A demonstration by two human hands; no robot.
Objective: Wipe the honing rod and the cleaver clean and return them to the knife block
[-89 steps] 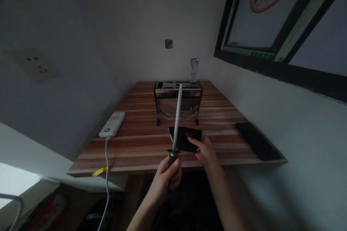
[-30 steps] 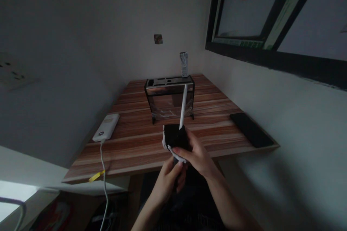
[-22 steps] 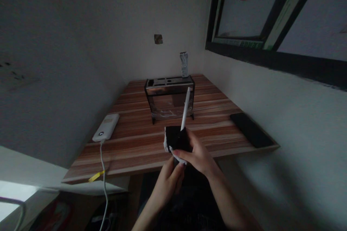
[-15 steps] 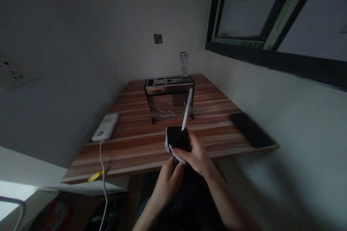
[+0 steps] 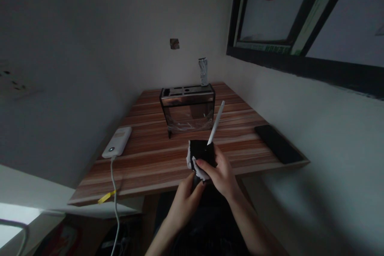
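Observation:
My left hand (image 5: 185, 200) is closed round the dark handle of a pale sharpening rod (image 5: 216, 127), which points up and to the right over the table's near edge. My right hand (image 5: 220, 174) is wrapped round a black cloth with a white underside (image 5: 200, 156), and the cloth covers the lower part of the rod just above my left hand. Only the rod's upper part shows above the cloth. Behind it on the wooden table (image 5: 150, 156) stands a see-through knife holder with a slotted black top (image 5: 187, 110).
A white power bank (image 5: 117, 141) lies at the table's left with a cable (image 5: 114, 204) hanging over the near edge. A black phone (image 5: 277, 143) lies at the right by the wall. A small can (image 5: 203, 71) stands in the far corner. A framed picture (image 5: 303, 20) hangs on the right wall.
My right hand has brought the cloth from the table onto the rod and closed round it. The rod's tip has swung from upright to leaning right.

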